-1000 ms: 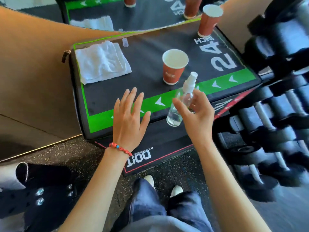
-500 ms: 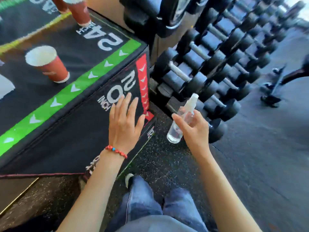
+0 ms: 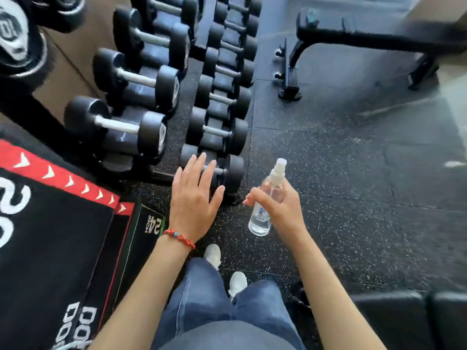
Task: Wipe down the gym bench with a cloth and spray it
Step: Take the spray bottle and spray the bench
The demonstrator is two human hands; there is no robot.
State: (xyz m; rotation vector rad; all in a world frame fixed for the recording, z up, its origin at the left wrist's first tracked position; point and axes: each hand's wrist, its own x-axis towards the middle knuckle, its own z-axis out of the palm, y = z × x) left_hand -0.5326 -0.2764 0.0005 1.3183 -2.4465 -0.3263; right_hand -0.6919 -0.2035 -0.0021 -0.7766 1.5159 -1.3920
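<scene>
A person's right hand (image 3: 278, 210) has its fingers clamped round a clear plastic spray bottle (image 3: 265, 200), held nearly upright with its white nozzle toward 12 o'clock, while the left hand (image 3: 193, 198) hovers alongside, fingers apart and holding nothing. The black padded gym bench (image 3: 374, 37) lies well off at 1 o'clock, its long axis running 9 to 3, nearer the right hand; no cloth is in view.

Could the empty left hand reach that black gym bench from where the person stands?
Probably not yet. The open left hand hovers near the black dumbbells, while the black gym bench sits well across bare speckled floor. Nothing blocks the way; it just looks too far.
</scene>
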